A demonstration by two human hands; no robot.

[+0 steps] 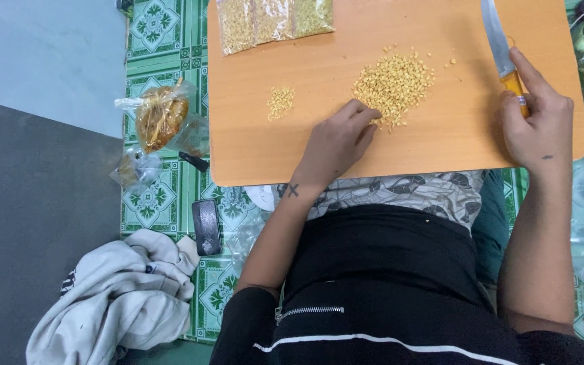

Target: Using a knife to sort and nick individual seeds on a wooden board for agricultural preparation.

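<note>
The left hand (338, 140) lies palm down on the orange worktop (441, 135), wrist bent, fingers curled together with their tips touching the 7 o'clock edge of the large pile of yellow grains (393, 84). Whether it pinches any grains cannot be told. The right hand (537, 120) sits at 3 o'clock of the pile, closed around the orange handle of a knife (501, 51), index finger stretched along it, the blade pointing to 12 o'clock.

A small heap of grains (280, 103) lies at 9 o'clock of the big pile, well apart, with bare board between. Three clear packets of grains (273, 20) rest at the far edge, toward 11 o'clock. Both hands are near the worktop's near edge; the right hand is also close to its right edge. Beyond the left edge, on the green patterned floor mat (163, 40), lie a plastic bag of food (162, 118), a dark phone (206, 226) and a pale cloth (123, 290).
</note>
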